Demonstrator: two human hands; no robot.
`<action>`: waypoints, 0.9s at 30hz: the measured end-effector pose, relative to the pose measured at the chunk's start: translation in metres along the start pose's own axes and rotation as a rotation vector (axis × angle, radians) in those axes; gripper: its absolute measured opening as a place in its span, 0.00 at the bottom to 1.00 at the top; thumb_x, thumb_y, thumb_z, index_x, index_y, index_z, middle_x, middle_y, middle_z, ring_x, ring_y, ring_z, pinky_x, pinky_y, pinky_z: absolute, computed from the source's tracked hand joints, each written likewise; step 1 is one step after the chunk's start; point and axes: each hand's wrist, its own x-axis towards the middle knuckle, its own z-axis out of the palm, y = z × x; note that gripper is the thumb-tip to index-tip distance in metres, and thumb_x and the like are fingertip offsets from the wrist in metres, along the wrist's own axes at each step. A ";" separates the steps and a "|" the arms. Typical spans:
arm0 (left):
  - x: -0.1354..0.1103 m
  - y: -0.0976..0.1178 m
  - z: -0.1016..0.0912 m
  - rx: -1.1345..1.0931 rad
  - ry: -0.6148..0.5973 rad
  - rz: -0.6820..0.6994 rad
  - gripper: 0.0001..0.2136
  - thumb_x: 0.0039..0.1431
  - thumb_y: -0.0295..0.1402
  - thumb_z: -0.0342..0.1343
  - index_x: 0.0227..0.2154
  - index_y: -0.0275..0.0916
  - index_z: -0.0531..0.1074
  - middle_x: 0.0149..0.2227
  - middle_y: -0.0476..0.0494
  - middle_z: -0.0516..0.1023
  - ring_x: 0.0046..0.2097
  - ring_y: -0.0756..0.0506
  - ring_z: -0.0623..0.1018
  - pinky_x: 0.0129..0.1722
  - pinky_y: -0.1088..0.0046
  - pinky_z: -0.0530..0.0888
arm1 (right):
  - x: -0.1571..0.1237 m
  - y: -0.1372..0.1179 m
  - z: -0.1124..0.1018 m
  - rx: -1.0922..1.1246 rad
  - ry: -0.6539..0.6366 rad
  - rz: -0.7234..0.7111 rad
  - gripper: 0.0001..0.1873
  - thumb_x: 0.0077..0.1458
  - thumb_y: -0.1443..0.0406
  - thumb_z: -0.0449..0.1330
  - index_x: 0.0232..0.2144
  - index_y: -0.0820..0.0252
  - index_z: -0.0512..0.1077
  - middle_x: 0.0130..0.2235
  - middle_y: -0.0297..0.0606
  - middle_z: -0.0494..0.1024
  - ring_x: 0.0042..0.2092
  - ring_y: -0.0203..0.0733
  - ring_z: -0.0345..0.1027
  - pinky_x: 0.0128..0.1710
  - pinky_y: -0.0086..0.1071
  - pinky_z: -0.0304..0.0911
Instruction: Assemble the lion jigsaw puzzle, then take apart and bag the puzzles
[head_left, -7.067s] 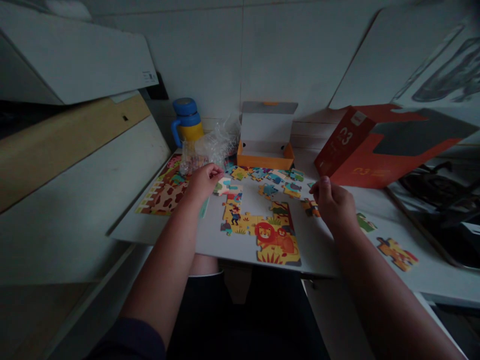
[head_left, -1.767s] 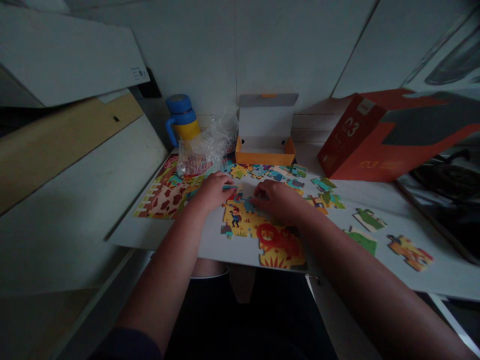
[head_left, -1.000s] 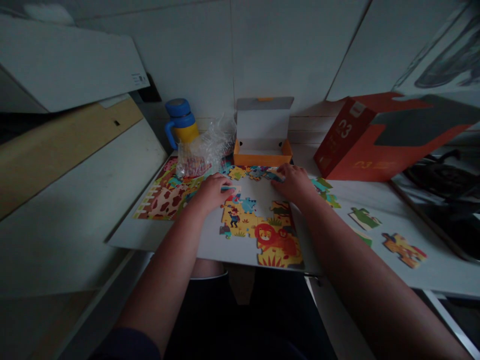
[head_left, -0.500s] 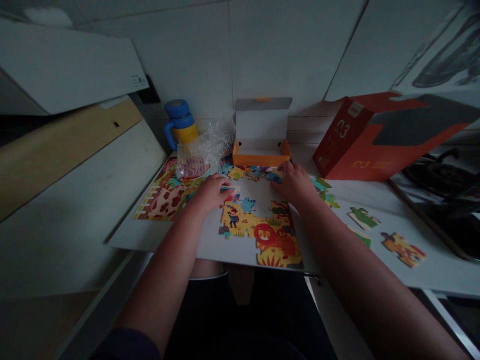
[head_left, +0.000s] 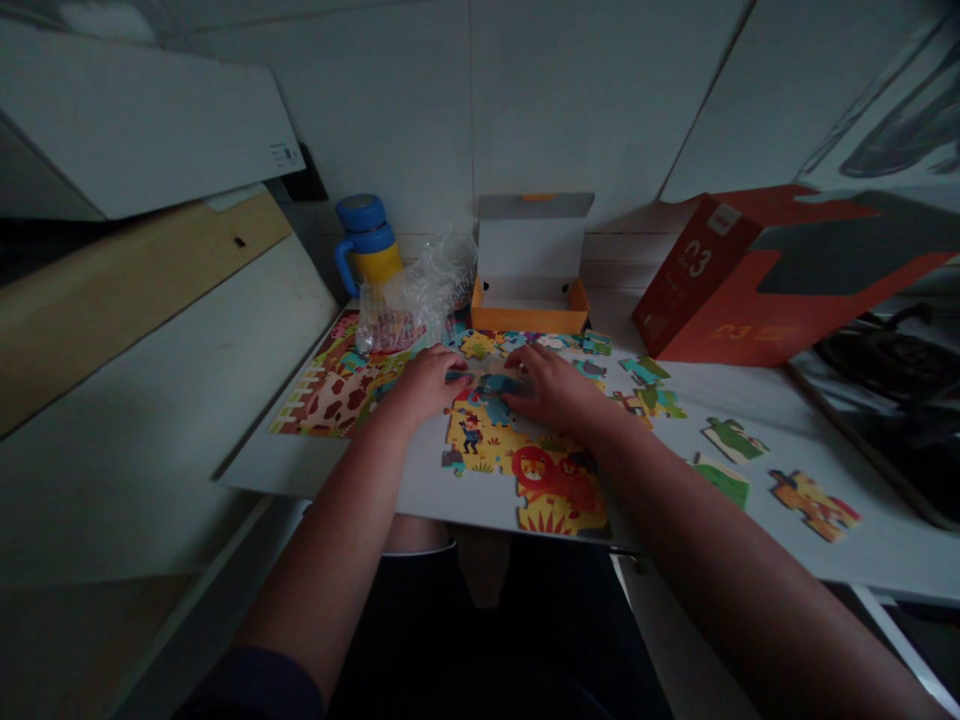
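Head view, dim light. White table (head_left: 427, 488), its far edge by the wall. Part-built puzzle (head_left: 559, 480) near the middle of the near edge: red-maned lion at its near right corner, small figure on the left side, blue animal piece (head_left: 496, 408) farther up between the hands.

Left hand (head_left: 427, 382) low over the puzzle's far left corner, fingers and thumb bent with a teal strip showing between; pinched or merely resting, cannot tell. Right hand (head_left: 551, 388) just across from it, thumb by the blue animal piece, fingers curved and apart from the thumb; something bluish between, blurred, hold not clear.

Loose pieces along the far side, before an open yellow box (head_left: 529, 319). Toward the table's right end: a green piece (head_left: 733, 440), nearer the near edge an orange piece (head_left: 814, 503). Large red box (head_left: 750, 290) at far right. Brown-blotched printed picture (head_left: 334, 402) by the left edge; clear plastic wrap (head_left: 431, 285) over its far corner, blue-and-yellow bottle (head_left: 369, 242) behind.
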 end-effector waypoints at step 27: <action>-0.001 -0.001 0.002 -0.021 0.016 0.002 0.06 0.63 0.33 0.64 0.41 0.41 0.81 0.47 0.41 0.81 0.50 0.41 0.81 0.56 0.62 0.77 | 0.000 0.003 0.003 0.016 -0.103 -0.128 0.10 0.64 0.63 0.64 0.46 0.52 0.83 0.55 0.46 0.80 0.58 0.52 0.73 0.61 0.48 0.67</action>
